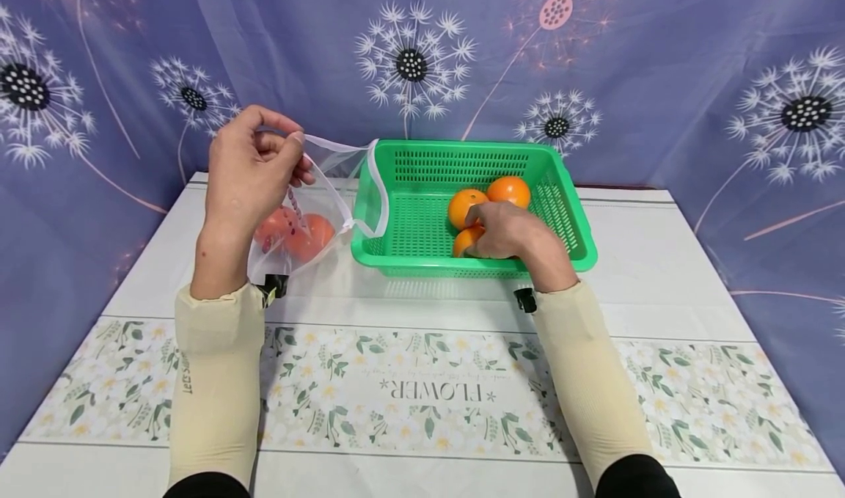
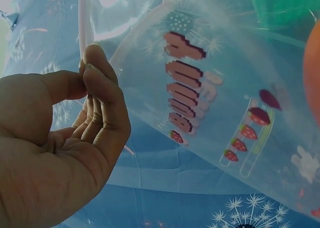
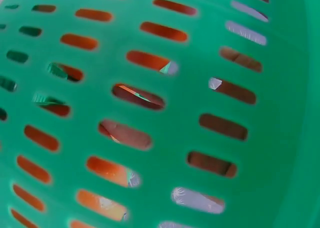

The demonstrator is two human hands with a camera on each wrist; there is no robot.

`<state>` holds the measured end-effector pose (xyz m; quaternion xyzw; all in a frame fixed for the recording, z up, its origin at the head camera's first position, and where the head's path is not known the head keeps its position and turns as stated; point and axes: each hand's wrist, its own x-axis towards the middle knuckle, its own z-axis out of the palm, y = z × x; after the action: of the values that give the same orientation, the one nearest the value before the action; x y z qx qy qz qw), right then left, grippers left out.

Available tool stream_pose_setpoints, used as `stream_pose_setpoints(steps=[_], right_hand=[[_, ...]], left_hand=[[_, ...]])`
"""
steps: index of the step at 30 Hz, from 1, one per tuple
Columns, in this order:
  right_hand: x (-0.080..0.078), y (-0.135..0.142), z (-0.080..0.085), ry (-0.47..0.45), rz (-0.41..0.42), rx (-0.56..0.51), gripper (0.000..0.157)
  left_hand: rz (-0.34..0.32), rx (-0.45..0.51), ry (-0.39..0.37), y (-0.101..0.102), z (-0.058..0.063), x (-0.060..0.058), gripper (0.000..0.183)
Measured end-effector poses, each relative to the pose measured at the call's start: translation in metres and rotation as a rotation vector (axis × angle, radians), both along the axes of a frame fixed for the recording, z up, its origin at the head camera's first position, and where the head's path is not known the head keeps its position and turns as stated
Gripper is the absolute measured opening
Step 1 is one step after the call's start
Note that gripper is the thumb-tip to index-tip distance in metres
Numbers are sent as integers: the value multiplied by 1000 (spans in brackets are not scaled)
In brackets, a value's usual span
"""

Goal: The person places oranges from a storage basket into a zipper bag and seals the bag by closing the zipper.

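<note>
My left hand (image 1: 247,168) pinches the rim of a clear plastic bag (image 2: 150,118) between thumb and fingers, and the bag's mouth stands open toward the basket. Printed letters and strawberries show on the bag in the left wrist view. Round orange fruits (image 1: 310,237) lie inside it. My right hand (image 1: 505,230) reaches over the near wall of a green plastic basket (image 1: 416,223), thumb and fingers curled round an orange (image 1: 466,241). Two more oranges, one nearer (image 1: 466,206) and one farther (image 1: 509,191), sit beside that hand. In the right wrist view the basket's slotted wall (image 3: 175,98) hides most of the hand.
A white table cover (image 1: 422,395) with a printed flower band lies under everything. The bag's mouth touches or overlaps the basket's left rim. Behind the table hangs a purple curtain (image 1: 277,36) with dandelion prints, and it also lines both sides.
</note>
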<state>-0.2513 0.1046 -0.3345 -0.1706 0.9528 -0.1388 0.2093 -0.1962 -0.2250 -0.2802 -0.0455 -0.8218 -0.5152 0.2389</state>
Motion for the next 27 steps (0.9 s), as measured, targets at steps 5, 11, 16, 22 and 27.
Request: stream_pose_setpoints(steps=[5, 11, 16, 22, 27], right_hand=[[-1, -2, -2, -9, 11, 25, 48], [-2, -4, -3, 2, 27, 38, 49], [-3, -3, -4, 23, 45, 27, 48], [-4, -2, -6, 36, 56, 17, 47], [-4, -1, -6, 44, 59, 8, 49]], left_hand=[[-8, 0, -3, 1, 0, 0, 19], [-10, -5, 1, 1, 1, 1, 18], [-11, -6, -3, 1, 0, 0, 18], [-16, -7, -12, 1, 0, 0, 18], [-6, -21, -17, 1, 0, 0, 19]])
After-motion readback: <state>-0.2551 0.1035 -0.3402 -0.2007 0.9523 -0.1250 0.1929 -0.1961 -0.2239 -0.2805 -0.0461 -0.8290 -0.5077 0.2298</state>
